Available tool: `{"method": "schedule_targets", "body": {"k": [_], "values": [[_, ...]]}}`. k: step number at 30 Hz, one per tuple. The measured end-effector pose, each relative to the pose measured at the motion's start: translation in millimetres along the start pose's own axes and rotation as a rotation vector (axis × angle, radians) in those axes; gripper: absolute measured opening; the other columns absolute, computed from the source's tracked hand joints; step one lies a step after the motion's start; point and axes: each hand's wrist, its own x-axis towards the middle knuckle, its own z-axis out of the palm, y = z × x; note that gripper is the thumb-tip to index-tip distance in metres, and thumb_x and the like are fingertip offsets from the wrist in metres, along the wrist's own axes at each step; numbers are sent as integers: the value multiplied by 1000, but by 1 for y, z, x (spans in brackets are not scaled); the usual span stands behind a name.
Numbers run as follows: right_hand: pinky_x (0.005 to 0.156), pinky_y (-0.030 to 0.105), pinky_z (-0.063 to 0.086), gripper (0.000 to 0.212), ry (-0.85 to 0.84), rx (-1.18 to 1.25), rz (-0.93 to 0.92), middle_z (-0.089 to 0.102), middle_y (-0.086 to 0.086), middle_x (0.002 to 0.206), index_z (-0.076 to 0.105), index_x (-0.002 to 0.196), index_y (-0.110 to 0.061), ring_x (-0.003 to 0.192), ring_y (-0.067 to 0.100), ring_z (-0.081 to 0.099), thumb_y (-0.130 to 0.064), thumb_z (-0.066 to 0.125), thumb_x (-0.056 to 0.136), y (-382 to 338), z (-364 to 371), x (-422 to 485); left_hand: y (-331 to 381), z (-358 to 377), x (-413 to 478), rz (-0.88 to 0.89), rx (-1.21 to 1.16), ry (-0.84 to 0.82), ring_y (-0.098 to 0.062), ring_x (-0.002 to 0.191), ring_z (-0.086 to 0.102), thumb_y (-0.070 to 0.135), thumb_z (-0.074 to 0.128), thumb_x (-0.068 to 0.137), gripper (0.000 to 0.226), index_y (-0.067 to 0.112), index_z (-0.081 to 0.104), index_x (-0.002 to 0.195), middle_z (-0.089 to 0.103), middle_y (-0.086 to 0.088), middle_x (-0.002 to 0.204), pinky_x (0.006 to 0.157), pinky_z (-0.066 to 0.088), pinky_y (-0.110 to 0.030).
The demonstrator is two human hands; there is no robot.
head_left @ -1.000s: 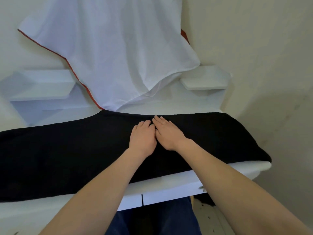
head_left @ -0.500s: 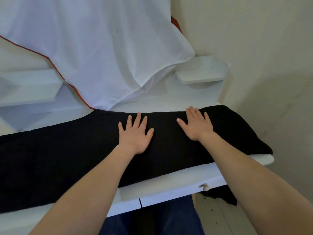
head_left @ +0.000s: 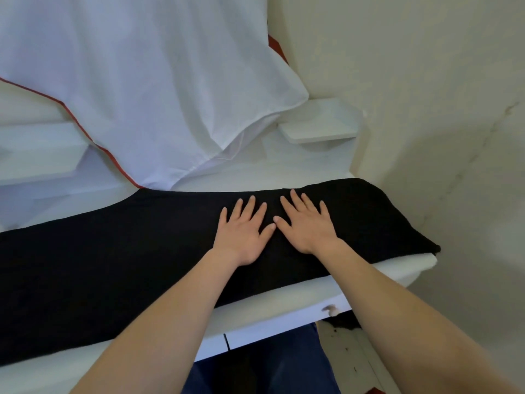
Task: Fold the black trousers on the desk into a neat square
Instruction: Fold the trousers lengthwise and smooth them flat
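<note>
The black trousers (head_left: 113,268) lie as one long flat band across the white desk (head_left: 284,308), running from the left edge of the view to the desk's right end. My left hand (head_left: 241,231) presses flat on the cloth right of its middle, fingers spread. My right hand (head_left: 306,223) lies flat beside it, fingers straight. The two thumbs nearly touch. Neither hand grips the fabric.
A white cloth with a red hem (head_left: 142,89) hangs down behind the desk to its back edge. Small white shelves (head_left: 321,129) stand at the back right and back left. A wall (head_left: 426,109) closes the right side. A drawer knob (head_left: 329,309) sits below the front edge.
Both hands were together, spread apart along the trousers half a second ago, and have now come back together, flat with fingers spread. The view has shifted slightly.
</note>
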Motion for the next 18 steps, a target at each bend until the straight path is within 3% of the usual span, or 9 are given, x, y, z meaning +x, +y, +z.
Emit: {"method": "schedule_targets", "body": {"k": [18], "values": [[115, 55, -4, 65, -28, 60, -50, -3, 3, 163, 6, 154, -25, 148, 26, -5, -55, 19, 98, -78, 7, -11, -63, -14, -49, -50, 14, -26, -16, 148, -8, 60, 11, 94, 64, 36, 1, 152, -8, 8, 162, 120, -1, -45]]}}
